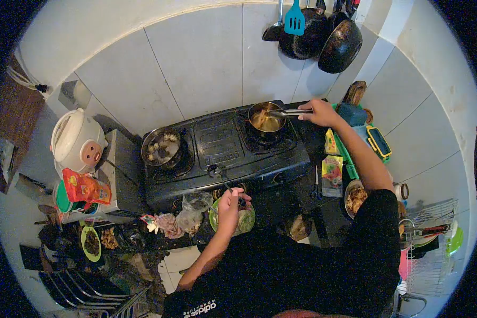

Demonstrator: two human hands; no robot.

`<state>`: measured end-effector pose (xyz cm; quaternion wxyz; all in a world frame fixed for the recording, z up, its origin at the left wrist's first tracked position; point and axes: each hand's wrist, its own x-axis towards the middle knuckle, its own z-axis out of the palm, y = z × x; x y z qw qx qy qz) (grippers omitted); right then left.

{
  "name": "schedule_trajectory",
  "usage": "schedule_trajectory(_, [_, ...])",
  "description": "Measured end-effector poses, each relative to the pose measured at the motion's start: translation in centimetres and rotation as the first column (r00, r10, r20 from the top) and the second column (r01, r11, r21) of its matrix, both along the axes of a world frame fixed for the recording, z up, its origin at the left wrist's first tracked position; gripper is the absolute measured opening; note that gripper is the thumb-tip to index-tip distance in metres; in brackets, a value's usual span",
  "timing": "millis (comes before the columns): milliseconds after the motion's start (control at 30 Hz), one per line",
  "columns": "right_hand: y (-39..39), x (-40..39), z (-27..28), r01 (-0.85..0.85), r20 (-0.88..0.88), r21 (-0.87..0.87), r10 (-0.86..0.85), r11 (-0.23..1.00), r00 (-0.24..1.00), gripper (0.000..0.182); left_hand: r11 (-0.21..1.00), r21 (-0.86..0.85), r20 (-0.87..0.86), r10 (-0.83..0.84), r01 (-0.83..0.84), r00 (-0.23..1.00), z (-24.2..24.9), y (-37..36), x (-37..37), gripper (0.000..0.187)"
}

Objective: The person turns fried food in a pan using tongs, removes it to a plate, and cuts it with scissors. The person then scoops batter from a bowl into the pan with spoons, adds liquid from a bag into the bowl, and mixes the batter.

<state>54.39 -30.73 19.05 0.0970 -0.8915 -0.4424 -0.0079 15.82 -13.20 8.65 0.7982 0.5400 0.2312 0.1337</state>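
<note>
My right hand [319, 112] is closed on a long, shiny metal utensil [291, 112], whose far end lies inside a small pot [252, 127] on the right burner. Brownish food and liquid show in that pot. Below the stove's front edge, my left hand [232, 205] grips the thin handle of a small dark ladle [214, 171]; its round bowl is over the front of the black stove [217, 143]. Under this hand is a green-rimmed plate [213, 218] with pale green food, partly hidden. A second pot [146, 153] with pale lumps in liquid stands on the left burner.
A rice cooker [71, 140] and a red packet [87, 186] are at left. Clear plastic bags [191, 212] lie beside the plate. At right are scissors [316, 185], a seasoning packet [332, 175], a bowl of fried food [356, 200] and a wire rack [429, 254]. Pans [340, 46] hang above.
</note>
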Motion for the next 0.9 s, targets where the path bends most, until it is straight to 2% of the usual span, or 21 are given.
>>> schedule_trajectory(100, [-0.1,-1.0,0.8,0.051,0.028,-0.058,-0.049,0.997,0.998,0.05,1.0,0.0,0.003,0.002,-0.002,1.0,0.0,0.0,0.0,0.03])
schedule_trajectory(233, [-0.1,-1.5,1.5,0.067,0.018,-0.04,-0.067,0.997,0.998,0.049,1.0,-0.001,0.001,-0.024,0.024,1.0,-0.5,0.1,0.1,0.031])
schedule_trajectory(333, [-0.2,-1.8,2.0,0.099,-0.025,0.043,-0.098,0.994,0.995,0.048,1.0,-0.016,0.004,-0.021,0.021,1.0,-0.8,0.0,0.2,0.032])
schedule_trajectory(433, [-0.4,-1.0,1.4,0.038,-0.004,0.105,-0.037,0.994,0.999,0.048,0.998,-0.051,0.005,-0.024,0.025,1.0,-0.6,0.0,0.1,0.032])
schedule_trajectory(500, [-0.5,-1.4,1.5,0.069,-0.147,0.127,-0.05,0.989,0.988,0.049,0.999,-0.022,0.001,-0.032,0.032,0.999,0.0,-0.2,-0.1,0.033])
schedule_trajectory(533, [-0.4,-1.4,1.7,0.068,-0.145,0.128,-0.049,0.989,0.988,0.049,0.999,0.01,0.0,-0.038,0.038,0.999,0.2,-0.1,0.0,0.033])
schedule_trajectory(633, [-0.6,-2.2,2.1,0.098,-0.11,0.077,-0.089,0.992,0.99,0.05,1.0,-0.017,0.014,-0.024,0.025,1.0,-0.3,-0.1,-0.1,0.032])
schedule_trajectory(767, [-1.6,-3.0,2.0,0.059,0.044,0.105,-0.064,0.993,0.997,0.046,0.999,0.041,0.027,-0.015,0.013,1.0,-0.1,-0.2,-0.1,0.032])
schedule_trajectory(833, [-1.8,-3.4,2.0,0.035,0.097,0.105,-0.046,0.994,0.994,0.043,1.0,-0.012,0.033,-0.018,0.018,0.999,-0.2,-0.2,-0.1,0.031])
schedule_trajectory(900, [-2.0,-3.8,2.2,0.017,0.24,0.022,-0.022,1.0,0.971,0.038,1.0,-0.007,0.023,-0.024,0.024,0.999,-0.2,-0.2,-0.1,0.031])
